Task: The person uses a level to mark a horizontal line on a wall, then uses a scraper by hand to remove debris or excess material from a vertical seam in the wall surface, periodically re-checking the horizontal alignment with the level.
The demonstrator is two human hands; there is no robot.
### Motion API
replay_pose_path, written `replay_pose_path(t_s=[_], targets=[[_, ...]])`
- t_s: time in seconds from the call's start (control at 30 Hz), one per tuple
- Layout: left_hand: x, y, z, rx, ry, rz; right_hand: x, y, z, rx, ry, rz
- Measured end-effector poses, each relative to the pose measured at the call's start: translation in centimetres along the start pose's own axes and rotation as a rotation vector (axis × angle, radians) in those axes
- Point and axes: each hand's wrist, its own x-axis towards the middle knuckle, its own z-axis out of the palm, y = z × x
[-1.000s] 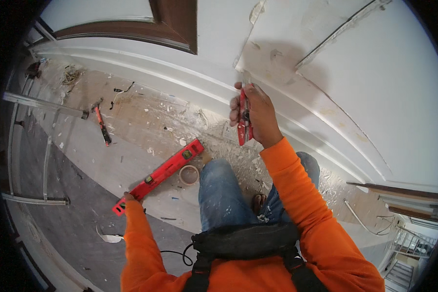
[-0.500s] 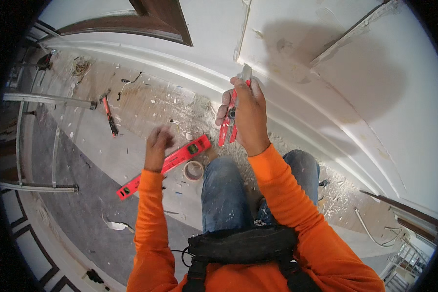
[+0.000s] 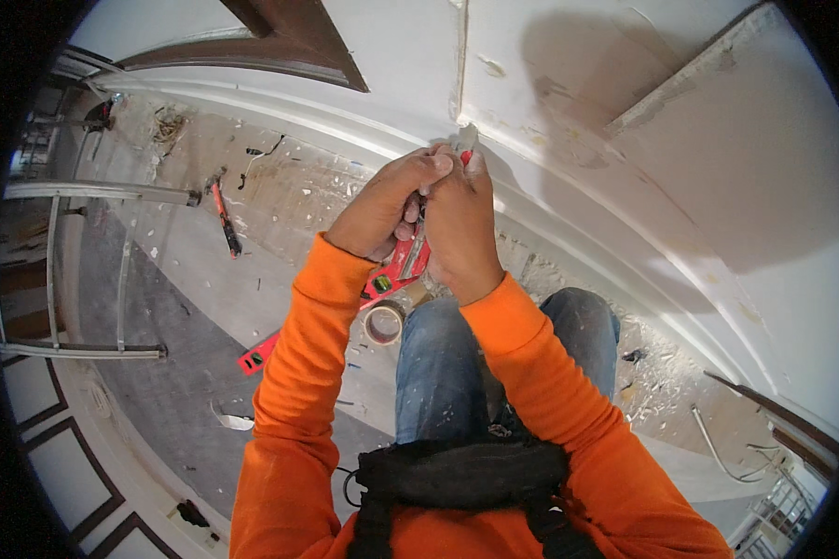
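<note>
A red utility knife [image 3: 466,157] with a grey blade points up at the foot of the white wall, its tip by a vertical seam. My right hand [image 3: 461,224] is wrapped round its handle. Against it, my left hand [image 3: 382,205] is closed with thumb and fingertips at the upper part of the knife; the hands hide most of the handle and the exact grip. Below them on the floor lies a red spirit level [image 3: 258,356], partly covered by my left forearm. A roll of tape [image 3: 383,324] is beside my knee.
A red-handled hammer [image 3: 224,219] lies on the dusty floor to the left. Metal ladder legs [image 3: 103,193] stand at the far left. White baseboard moulding [image 3: 280,112] runs along the wall. Plaster debris [image 3: 648,391] is scattered by my right knee, and a bent metal piece [image 3: 718,452] is further right.
My left hand has moved up and right from above the spirit level to meet my right hand at the knife. The knife stays near the wall seam. The view has shifted slightly.
</note>
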Motion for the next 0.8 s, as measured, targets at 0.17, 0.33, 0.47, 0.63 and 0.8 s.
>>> replay_pose_path(t_s=[0.17, 0.33, 0.47, 0.63, 0.8], targets=[[0.0, -0.3, 0.7, -0.009, 0.067, -0.031, -0.2, -0.4, -1.0, -0.114, -0.015, 0.038], [-0.1, 0.9, 0.3, 0.088, 0.174, -0.069, 0.6, 1.2, 0.8, -0.147, 0.047, -0.248], [0.1, 1.0, -0.2, 0.266, 0.041, 0.128, 0.8, 1.8, 0.0, 0.085, -0.039, -0.066], [0.6, -1.5, 0.2, 0.008, 0.027, 0.062, -0.5, 0.4, -2.8, -0.267, -0.075, -0.109], [0.3, -2.6, 0.2, -0.072, 0.107, 0.185, -1.4, 1.9, -1.9, -0.246, 0.024, -0.116]])
